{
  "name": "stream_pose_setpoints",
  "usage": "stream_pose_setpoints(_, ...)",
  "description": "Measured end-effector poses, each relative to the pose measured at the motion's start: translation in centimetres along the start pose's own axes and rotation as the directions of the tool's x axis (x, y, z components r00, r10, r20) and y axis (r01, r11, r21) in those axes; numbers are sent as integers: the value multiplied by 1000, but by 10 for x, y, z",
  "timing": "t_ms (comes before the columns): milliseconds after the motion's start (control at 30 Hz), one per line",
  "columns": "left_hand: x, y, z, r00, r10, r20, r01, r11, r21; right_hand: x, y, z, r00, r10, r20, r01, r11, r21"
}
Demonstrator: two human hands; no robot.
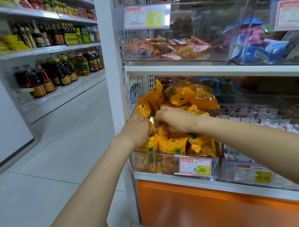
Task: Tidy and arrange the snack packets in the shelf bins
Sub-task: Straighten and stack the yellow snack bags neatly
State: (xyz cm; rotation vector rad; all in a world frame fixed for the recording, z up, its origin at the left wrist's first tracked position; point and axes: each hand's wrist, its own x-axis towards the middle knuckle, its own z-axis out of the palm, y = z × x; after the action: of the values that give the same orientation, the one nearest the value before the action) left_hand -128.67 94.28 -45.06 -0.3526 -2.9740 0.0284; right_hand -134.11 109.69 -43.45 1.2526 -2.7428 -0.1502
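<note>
gripping yellow snack packets (172, 145) heaped in one clear bin (168, 163), left hand (137, 128) and right hand (176, 120), two grips clenched.

Oil bottles (59, 72) on aisle shelves (33, 51).

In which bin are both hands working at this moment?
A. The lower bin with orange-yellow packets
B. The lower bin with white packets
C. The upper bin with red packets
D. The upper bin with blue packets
A: the left hand and the right hand both grip among the orange-yellow packets heaped in the lower left bin.
</note>
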Motion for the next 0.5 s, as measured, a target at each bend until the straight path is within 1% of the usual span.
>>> stream_pose_setpoints(67,1,2,-2,1000,-8,5,8,1000,28,2,2,2,998,-17,-52,14,998,-58)
stream_pose_setpoints(167,5,1,-2,1000,-18,8,17,1000,21,5,7,-1,995,-5,-104,-1,998,-62)
stream_pose_setpoints(333,11,-2,-2,999,37,24,-38,999,9,-5,17,-12,977,19,-212,-11,999,38)
stream_pose_setpoints(433,11,-2,-5,994,73,82,-68,996,-60,-8,22,-16,972,74,-222,-48,992,121)
stream_pose_setpoints(500,10,-3,-7,990,88,110,-77,992,-101,-6,25,-19,968,121,-219,-73,974,215)
